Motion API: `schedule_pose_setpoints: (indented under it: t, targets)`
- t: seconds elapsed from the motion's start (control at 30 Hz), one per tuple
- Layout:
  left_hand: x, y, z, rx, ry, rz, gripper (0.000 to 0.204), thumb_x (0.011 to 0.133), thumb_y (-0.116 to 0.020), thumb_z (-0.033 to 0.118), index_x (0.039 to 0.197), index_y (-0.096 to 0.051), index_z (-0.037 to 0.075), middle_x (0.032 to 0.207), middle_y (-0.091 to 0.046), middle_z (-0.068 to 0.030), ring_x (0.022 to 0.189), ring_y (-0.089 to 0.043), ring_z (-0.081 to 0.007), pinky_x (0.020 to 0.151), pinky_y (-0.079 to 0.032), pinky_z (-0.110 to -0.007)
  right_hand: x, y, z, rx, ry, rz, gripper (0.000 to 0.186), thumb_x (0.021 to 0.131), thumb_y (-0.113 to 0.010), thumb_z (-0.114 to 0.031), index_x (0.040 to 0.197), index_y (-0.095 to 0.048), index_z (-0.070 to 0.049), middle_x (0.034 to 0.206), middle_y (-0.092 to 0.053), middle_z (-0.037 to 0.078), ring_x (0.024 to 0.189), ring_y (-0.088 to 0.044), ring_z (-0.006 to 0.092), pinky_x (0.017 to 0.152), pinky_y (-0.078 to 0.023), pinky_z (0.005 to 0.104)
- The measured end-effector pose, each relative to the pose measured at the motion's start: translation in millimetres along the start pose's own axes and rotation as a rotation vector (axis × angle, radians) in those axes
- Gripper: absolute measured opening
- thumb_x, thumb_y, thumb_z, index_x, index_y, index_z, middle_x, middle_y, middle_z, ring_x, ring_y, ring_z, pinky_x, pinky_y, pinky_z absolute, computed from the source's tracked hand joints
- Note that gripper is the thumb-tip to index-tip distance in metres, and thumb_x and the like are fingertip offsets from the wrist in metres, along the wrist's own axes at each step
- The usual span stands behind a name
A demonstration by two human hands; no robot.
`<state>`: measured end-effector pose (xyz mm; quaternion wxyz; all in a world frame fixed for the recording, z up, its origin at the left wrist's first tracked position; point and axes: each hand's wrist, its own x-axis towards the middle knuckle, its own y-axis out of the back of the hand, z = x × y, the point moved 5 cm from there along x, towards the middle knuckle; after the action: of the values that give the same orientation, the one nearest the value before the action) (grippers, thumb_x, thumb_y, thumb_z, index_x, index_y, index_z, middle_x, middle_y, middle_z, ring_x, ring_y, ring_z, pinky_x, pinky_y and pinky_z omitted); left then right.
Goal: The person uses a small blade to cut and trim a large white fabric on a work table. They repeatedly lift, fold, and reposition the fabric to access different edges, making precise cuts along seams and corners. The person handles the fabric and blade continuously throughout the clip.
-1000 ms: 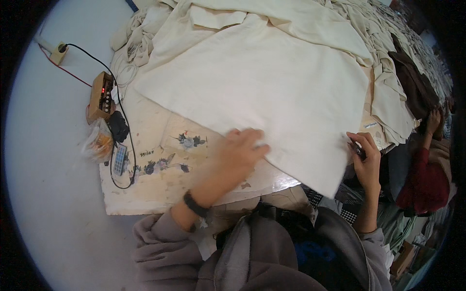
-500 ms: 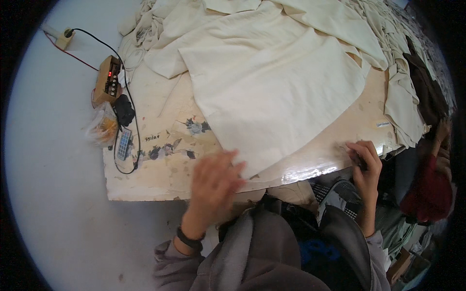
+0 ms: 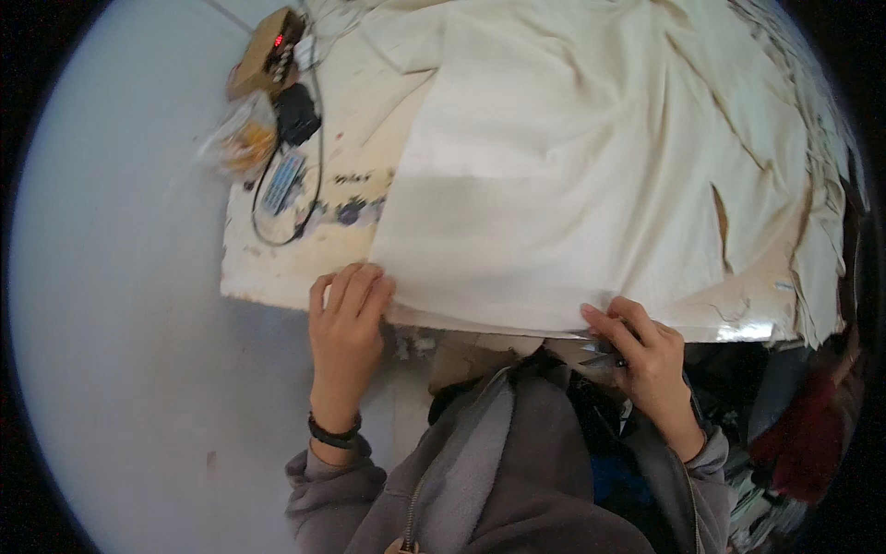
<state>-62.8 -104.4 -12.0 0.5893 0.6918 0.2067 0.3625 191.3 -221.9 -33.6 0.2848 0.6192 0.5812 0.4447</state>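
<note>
Cream fabric (image 3: pixel 517 212) lies draped over the worktable (image 3: pixel 249 282), its lower edge near the table's front. My left hand (image 3: pixel 351 309) has curled fingertips at the fabric's lower left corner, apparently gripping it. My right hand (image 3: pixel 646 355) holds small dark-handled scissors (image 3: pixel 600 360), their blades pointing left below the table edge, while its thumb and forefinger touch the fabric's lower edge.
On the table's left stand a brown control box (image 3: pixel 263 55), a black adapter (image 3: pixel 297 113), a plastic bag (image 3: pixel 242 138) and a remote (image 3: pixel 282 183), with cables. Fabric layers (image 3: pixel 821 249) hang at the right, near another person's red sleeve (image 3: pixel 808 425). A pale floor lies left.
The fabric has been shifted and now spreads down to the table's front edge. My left hand has moved left to its corner; my right hand moved down and left onto its edge. The view has shifted.
</note>
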Motion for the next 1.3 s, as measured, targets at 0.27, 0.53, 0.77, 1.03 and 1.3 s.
schedule_pose_setpoints:
  t: [0.27, 0.53, 0.77, 1.03, 1.3]
  targets:
    - [-6.3, 2.8, 50.3, -0.56, 0.206, 0.275, 0.015, 0.078, -0.067, 0.01, 0.092, -0.062, 0.005, 0.094, -0.06, -0.0081, 0.089, -0.055, -0.0267, 0.082, -0.04, -0.037, 4.5, -1.2, -7.0, -0.007, -0.041, -0.008, 0.051, 0.061, -0.071, -0.006, 0.111, -0.064, -0.014, 0.096, -0.058, 0.007, 0.072, -0.064, 0.0203, 0.06, -0.051, 0.0313]
    - [2.8, -23.2, 85.1, -0.449, 0.171, 0.272, 0.016, 0.075, -0.07, 0.014, 0.088, -0.063, 0.007, 0.089, -0.058, -0.0037, 0.085, -0.052, -0.0229, 0.077, -0.036, -0.035, 3.1, -0.2, -8.1, -0.005, -0.058, -0.045, 0.061, 0.05, -0.068, 0.003, 0.109, -0.064, -0.012, 0.096, -0.058, 0.008, 0.073, -0.064, 0.0226, 0.061, -0.052, 0.0321]
    - [-6.8, -28.7, 65.4, -0.796, 0.256, 0.328, 0.008, 0.08, -0.064, 0.008, 0.081, -0.057, 0.005, 0.08, -0.058, -0.0062, 0.077, -0.053, -0.0226, 0.075, -0.039, -0.034, 24.6, 14.6, -15.2, 0.05, -0.042, -0.101, 0.056, 0.052, -0.068, -0.001, 0.106, -0.061, -0.01, 0.091, -0.057, 0.008, 0.069, -0.061, 0.0251, 0.06, -0.05, 0.0337]
    - [-29.0, -3.0, 48.0, -1.24, -0.063, 0.477, 0.014, 0.082, -0.063, 0.017, 0.085, -0.056, 0.005, 0.081, -0.058, -0.0073, 0.075, -0.054, -0.0257, 0.078, -0.041, -0.039, 44.1, 4.5, -35.7, 0.097, 0.025, -0.091, 0.05, 0.063, -0.072, -0.007, 0.11, -0.057, -0.013, 0.092, -0.056, 0.009, 0.071, -0.061, 0.0251, 0.06, -0.049, 0.0329]
    - [1.4, -19.6, 13.8, -0.633, 0.045, 0.047, 0.013, 0.08, -0.064, 0.016, 0.092, -0.063, 0.009, 0.114, -0.062, -0.0014, 0.104, -0.057, -0.0228, 0.093, -0.033, -0.038, 19.1, 27.0, 24.4, 0.128, -0.184, -0.016, 0.042, 0.056, -0.062, 0.008, 0.095, -0.063, -0.008, 0.099, -0.058, 0.009, 0.08, -0.064, 0.0264, 0.062, -0.05, 0.0326]
